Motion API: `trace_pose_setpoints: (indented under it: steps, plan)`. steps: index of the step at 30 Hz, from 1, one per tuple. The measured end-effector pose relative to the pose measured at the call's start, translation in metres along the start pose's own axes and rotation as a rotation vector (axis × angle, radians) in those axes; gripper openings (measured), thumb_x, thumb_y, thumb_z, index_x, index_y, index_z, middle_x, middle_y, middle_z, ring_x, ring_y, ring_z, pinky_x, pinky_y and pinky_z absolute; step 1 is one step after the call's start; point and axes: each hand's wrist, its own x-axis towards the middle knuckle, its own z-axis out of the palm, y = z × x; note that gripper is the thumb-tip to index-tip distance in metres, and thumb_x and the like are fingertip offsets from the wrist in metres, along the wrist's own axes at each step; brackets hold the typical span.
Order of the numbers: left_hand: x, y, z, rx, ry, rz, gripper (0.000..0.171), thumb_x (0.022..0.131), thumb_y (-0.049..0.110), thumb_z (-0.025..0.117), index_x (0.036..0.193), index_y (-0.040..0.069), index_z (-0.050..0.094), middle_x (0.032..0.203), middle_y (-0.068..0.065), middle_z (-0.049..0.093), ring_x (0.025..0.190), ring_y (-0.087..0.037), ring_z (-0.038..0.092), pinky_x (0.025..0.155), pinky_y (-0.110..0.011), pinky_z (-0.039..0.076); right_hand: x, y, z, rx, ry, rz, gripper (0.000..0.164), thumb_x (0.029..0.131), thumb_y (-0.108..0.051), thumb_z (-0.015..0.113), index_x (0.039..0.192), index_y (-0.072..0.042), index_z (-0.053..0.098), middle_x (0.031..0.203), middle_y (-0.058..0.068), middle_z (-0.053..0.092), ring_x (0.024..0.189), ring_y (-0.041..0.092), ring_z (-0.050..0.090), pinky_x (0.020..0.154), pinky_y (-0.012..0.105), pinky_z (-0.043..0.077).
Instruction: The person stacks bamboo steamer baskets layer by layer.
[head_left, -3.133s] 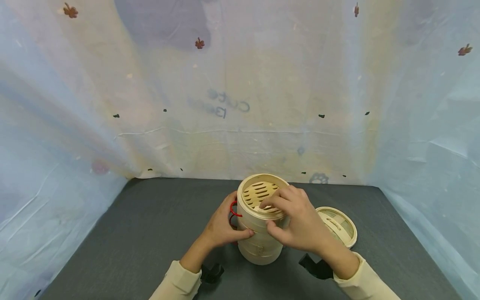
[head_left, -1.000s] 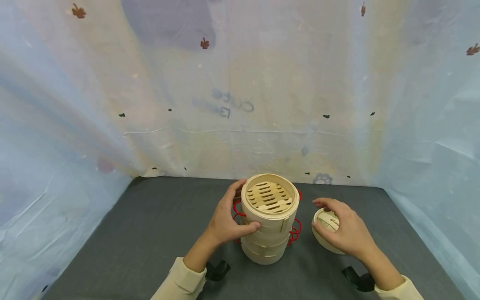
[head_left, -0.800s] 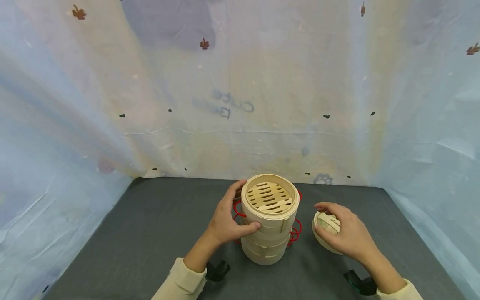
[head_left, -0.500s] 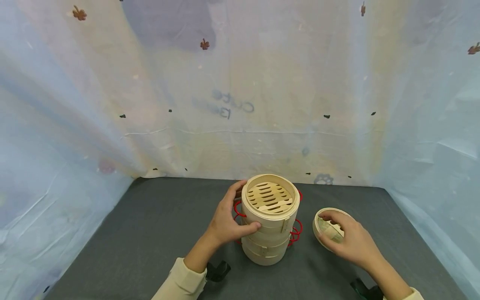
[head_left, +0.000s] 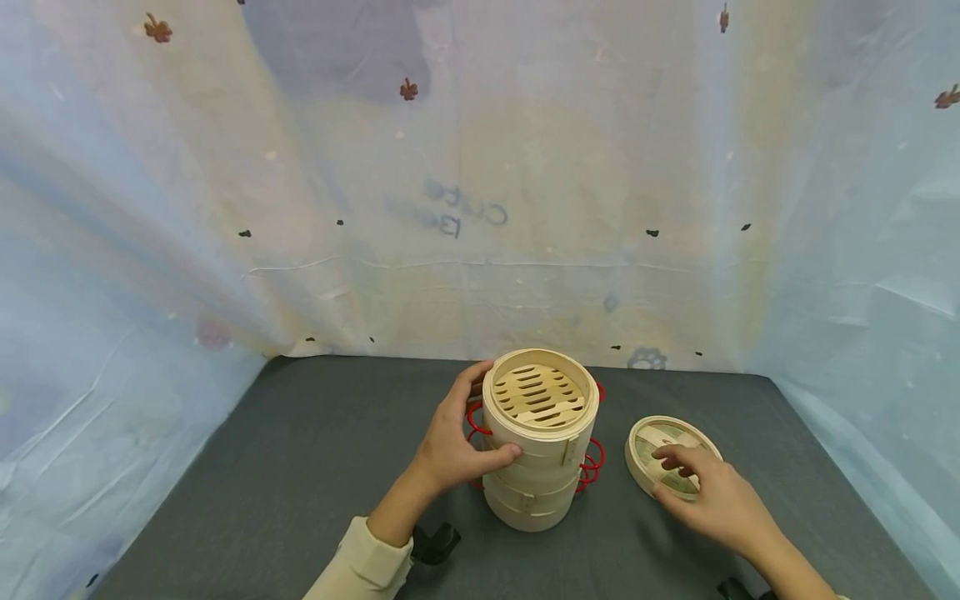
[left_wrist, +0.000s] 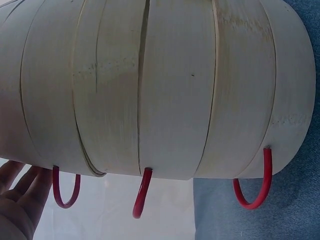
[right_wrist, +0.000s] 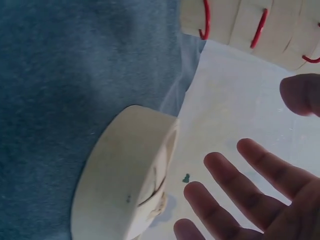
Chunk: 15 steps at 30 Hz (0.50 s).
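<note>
A stack of bamboo steamer tiers [head_left: 528, 483] with red side loops stands upright on the dark cloth. Its top is uncovered, showing a slotted bamboo base [head_left: 538, 395] inside the upper tier. My left hand [head_left: 452, 446] grips the upper tier from the left, thumb across the front and fingers round the back. To the right of the stack lies the round bamboo lid [head_left: 637, 460], handle side up and partly covered by my right hand [head_left: 712, 497]. That hand hovers over the lid's near side; in the right wrist view its spread fingers [right_wrist: 235, 185] stand apart from the lid.
A dark grey cloth [head_left: 337, 467] covers the tabletop. Pale plastic sheeting [head_left: 480, 292] hangs behind and along both sides. A black wrist strap [head_left: 437, 543] shows below my left hand.
My right hand has left the stack's top tier, gone right to the lid, then drawn back towards me, uncovering more of it. My left hand has shifted slightly up the stack.
</note>
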Motion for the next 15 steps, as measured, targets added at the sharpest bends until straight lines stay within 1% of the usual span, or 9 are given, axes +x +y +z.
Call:
trace_pose_setpoints:
  steps: [6,11,15]
  plan:
    - [0.000,0.000,0.000,-0.004,-0.002,-0.002,0.095,0.072,0.028,0.081,0.150,0.019,0.028,0.142,-0.003,0.047,0.126,-0.019,0.050,0.100,-0.038,0.047,-0.001,0.005,0.004,-0.025,-0.030,0.029,0.034,0.073,-0.030,0.080,0.104,-0.023,0.068,0.092,-0.012,0.067,0.080,0.014,0.066,0.065,0.032,0.050]
    - [-0.001,0.000,0.000,-0.004,-0.002,-0.010,0.095,0.072,0.028,0.081,0.150,0.021,0.028,0.142,-0.001,0.046,0.126,-0.019,0.050,0.100,-0.038,0.047,-0.003,0.010,0.009,-0.058,-0.019,0.013,0.032,0.071,-0.029,0.081,0.100,-0.026,0.068,0.088,-0.014,0.067,0.078,0.009,0.064,0.064,0.031,0.049]
    - [-0.001,0.000,0.000,-0.001,0.002,-0.011,0.095,0.072,0.029,0.081,0.150,0.021,0.028,0.142,-0.001,0.046,0.126,-0.019,0.050,0.100,-0.039,0.047,-0.005,0.012,0.011,-0.072,-0.028,0.007,0.032,0.071,-0.028,0.081,0.099,-0.026,0.067,0.088,-0.013,0.067,0.079,0.010,0.065,0.064,0.031,0.049]
